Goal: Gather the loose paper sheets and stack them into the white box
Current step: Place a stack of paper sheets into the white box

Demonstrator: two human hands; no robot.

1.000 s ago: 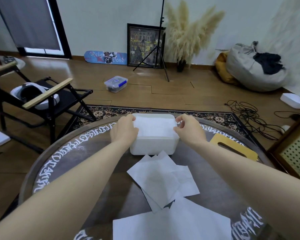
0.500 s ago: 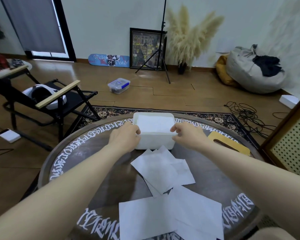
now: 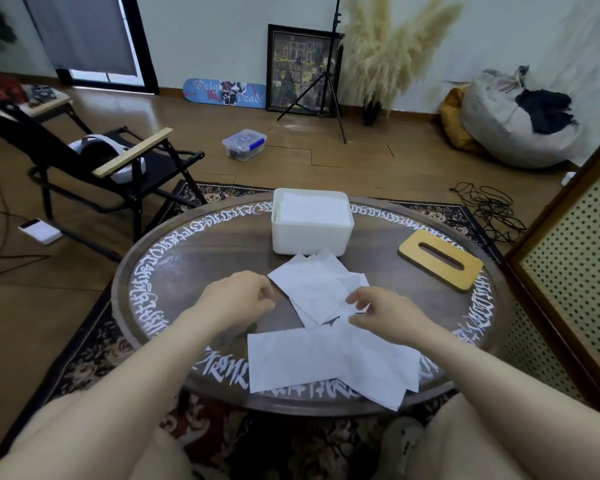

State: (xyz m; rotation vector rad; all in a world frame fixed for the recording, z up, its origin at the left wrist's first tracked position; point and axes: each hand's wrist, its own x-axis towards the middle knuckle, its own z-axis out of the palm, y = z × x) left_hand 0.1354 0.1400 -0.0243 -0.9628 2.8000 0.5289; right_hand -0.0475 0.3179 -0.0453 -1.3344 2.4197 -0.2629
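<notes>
Round lettered table (image 3: 160, 265) | white box (image 3: 310, 237) at 12 o'clock, sheets inside | loose paper sheets (image 3: 317, 289) mid-table | left hand (image 3: 238, 299), right hand (image 3: 383, 315): fingers loosely curled, holding nothing | step: gathering | next: pinch sheet edges.

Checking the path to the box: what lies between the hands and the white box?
In the head view, overlapping loose paper sheets cover the table between both hands and the white box.
</notes>
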